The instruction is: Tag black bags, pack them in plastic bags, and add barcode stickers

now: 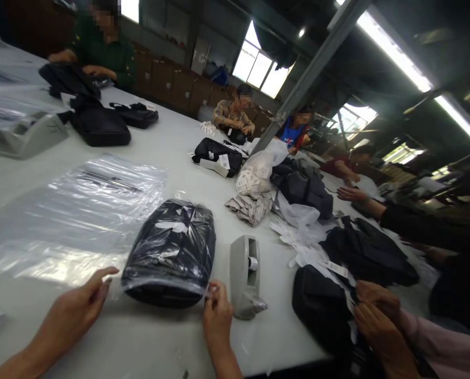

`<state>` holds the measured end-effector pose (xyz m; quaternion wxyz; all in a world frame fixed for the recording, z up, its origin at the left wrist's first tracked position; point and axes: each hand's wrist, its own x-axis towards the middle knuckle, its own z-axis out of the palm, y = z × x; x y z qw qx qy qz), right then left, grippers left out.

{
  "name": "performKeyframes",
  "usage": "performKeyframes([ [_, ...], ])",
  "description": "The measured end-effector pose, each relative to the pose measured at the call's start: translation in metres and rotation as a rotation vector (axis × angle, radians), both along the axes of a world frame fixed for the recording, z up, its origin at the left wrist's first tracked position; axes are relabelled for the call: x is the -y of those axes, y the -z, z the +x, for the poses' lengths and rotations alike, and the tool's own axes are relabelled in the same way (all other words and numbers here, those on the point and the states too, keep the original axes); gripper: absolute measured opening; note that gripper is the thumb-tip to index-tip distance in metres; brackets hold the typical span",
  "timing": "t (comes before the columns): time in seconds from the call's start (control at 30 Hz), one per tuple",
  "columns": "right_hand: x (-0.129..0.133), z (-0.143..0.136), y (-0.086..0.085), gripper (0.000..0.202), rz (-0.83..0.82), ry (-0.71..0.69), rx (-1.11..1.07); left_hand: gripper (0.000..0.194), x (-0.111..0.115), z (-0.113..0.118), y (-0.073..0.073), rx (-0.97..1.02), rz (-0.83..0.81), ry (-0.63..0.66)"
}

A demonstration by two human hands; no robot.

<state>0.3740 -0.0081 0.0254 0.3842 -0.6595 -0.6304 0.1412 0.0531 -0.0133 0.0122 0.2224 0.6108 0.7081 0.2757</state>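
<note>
A black bag (172,245) lies on the white table inside a clear plastic bag (162,283), whose near edge runs across its front. My left hand (72,313) is just left of it, thumb and fingertips pinched on the film's loose left edge. At the front right corner my right hand (218,313) pinches the plastic close against the black bag. Right beside that hand stands a grey tape dispenser (238,276). Left of the wrapped bag is a flat stack of clear plastic bags (80,221).
Another tape dispenser (29,137) and black bags (100,123) stand at the far left. Crumpled paper (253,208) and white tags (298,239) lie centre-right. Co-workers' hands (381,316) handle a black bag (322,305) on the right. A slanting post (282,116) rises behind.
</note>
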Motion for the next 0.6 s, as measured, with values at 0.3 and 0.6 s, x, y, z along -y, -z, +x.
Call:
performKeyframes([
  [0.3, 0.061, -0.032, 0.008, 0.035, 0.423, -0.469, 0.407, 0.052, 0.029, 0.013, 0.018, 0.067, -0.078, -0.036],
  [0.6, -0.019, -0.082, 0.019, 0.042, 0.357, -0.454, 0.674, 0.050, 0.009, 0.015, 0.007, 0.269, 0.018, 0.353],
])
